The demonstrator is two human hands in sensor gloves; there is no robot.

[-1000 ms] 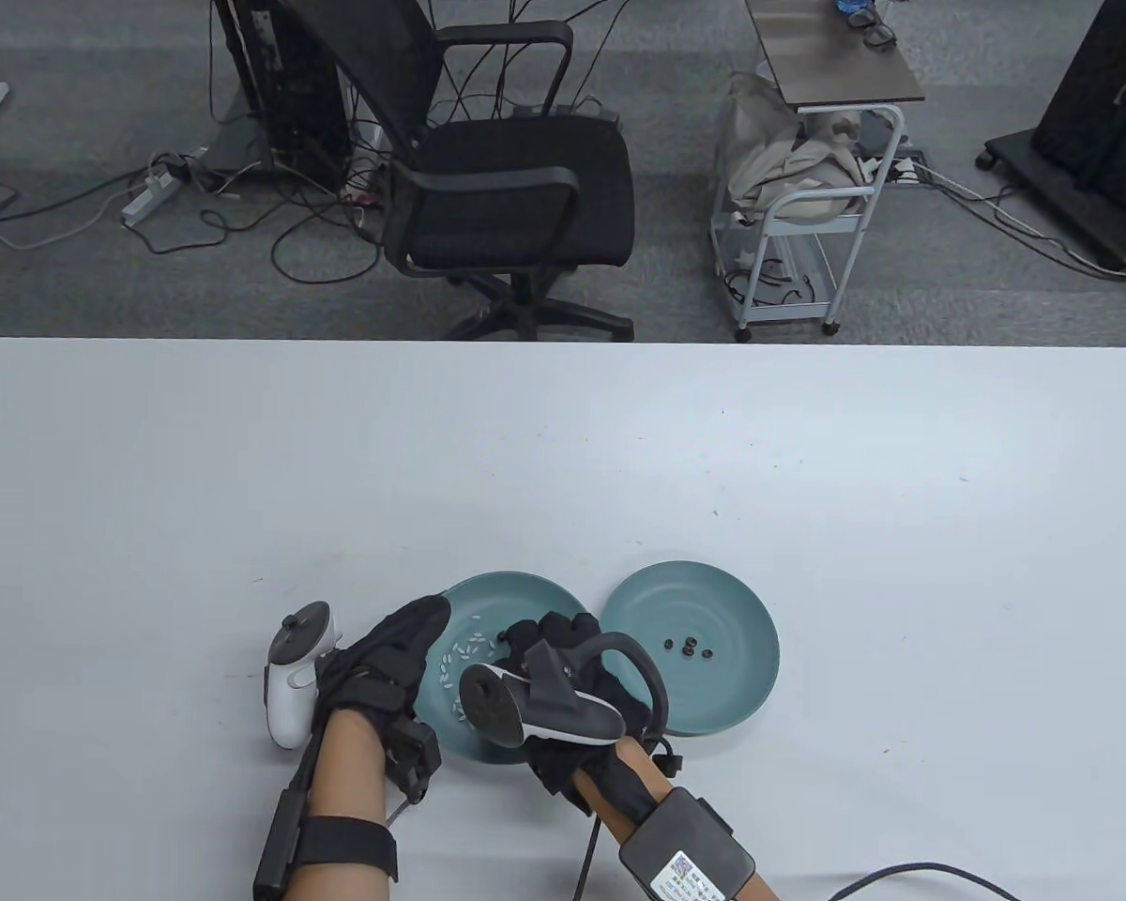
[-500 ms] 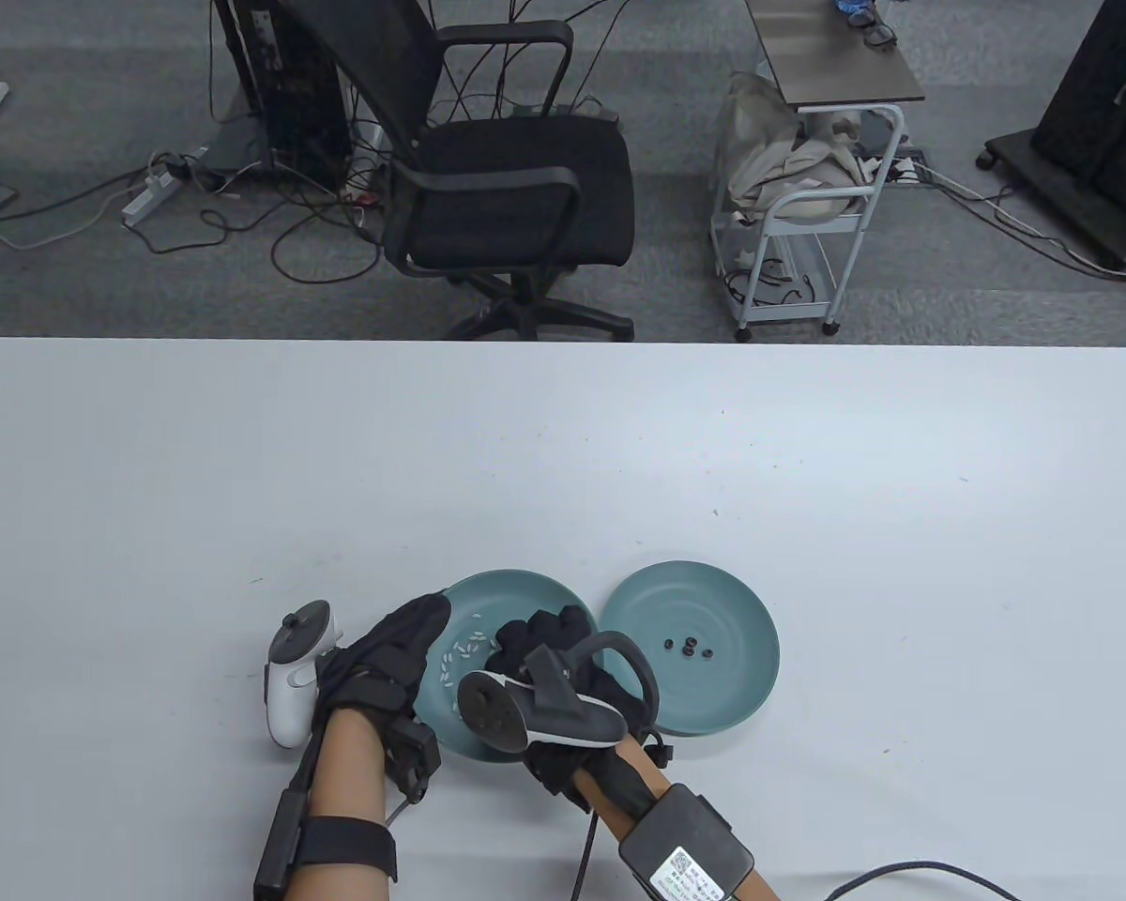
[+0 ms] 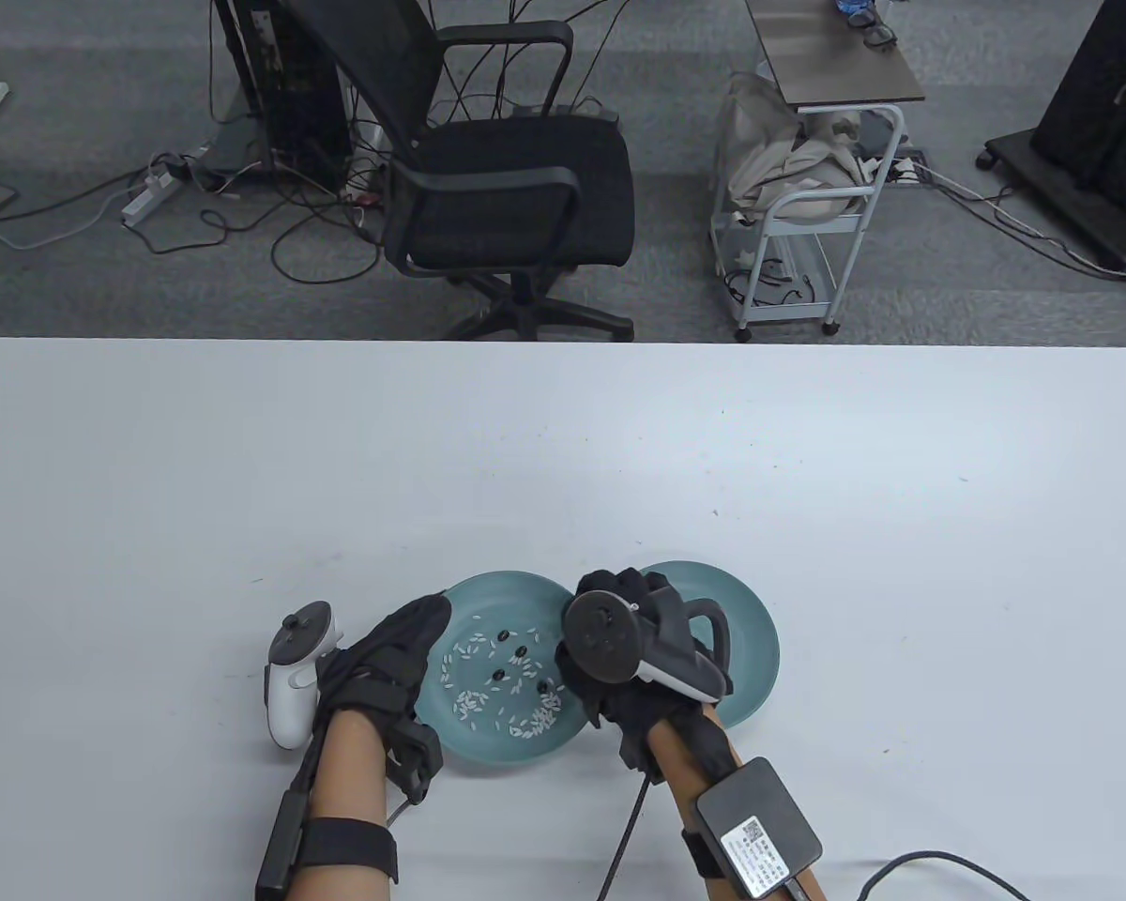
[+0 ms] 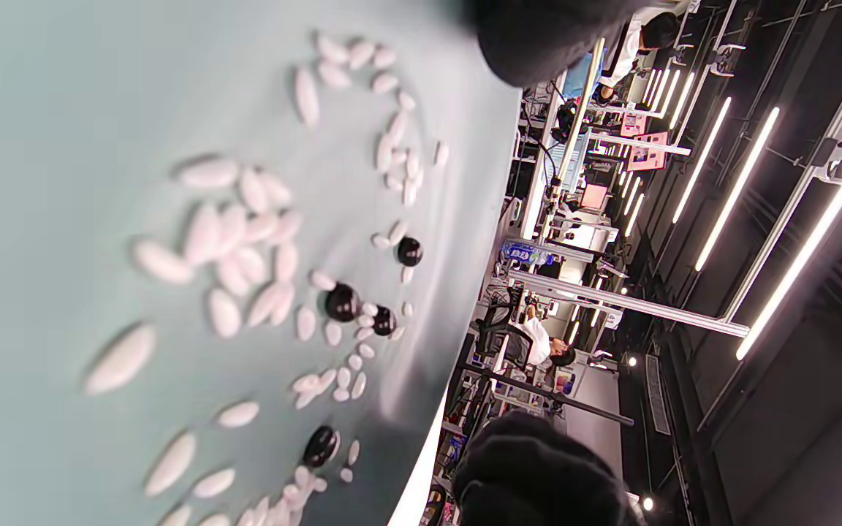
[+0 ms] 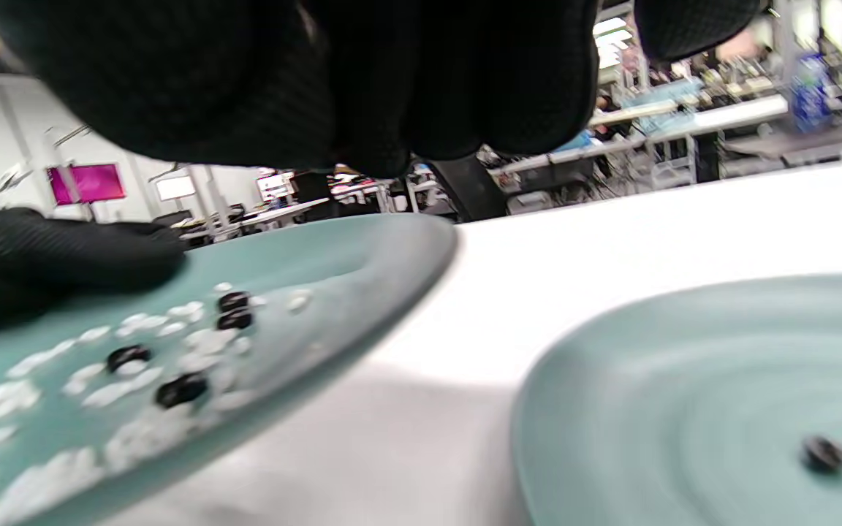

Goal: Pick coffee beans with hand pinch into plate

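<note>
Two teal plates lie side by side near the table's front. The left plate [image 3: 525, 584] holds white rice grains [image 3: 469, 699] and several dark coffee beans [image 3: 520, 650], which also show in the left wrist view [image 4: 340, 302] and the right wrist view [image 5: 181, 389]. My left hand [image 3: 403, 648] rests on its left rim, fingers apart. My right hand [image 3: 624, 584] hovers over the right plate [image 3: 751, 638], its fingers [image 5: 392, 88] bunched together. Whatever is between them is hidden. One bean [image 5: 823, 453] lies in the right plate [image 5: 684, 409].
The white table [image 3: 807, 469] stretches far beyond and to both sides of the plates. A black cable [image 3: 901, 868] trails from my right wrist along the front edge. An office chair [image 3: 516, 188] stands past the far edge.
My right hand lifted out of the left plate and moved right, over the right plate, uncovering the rice and beans. The left hand has not moved.
</note>
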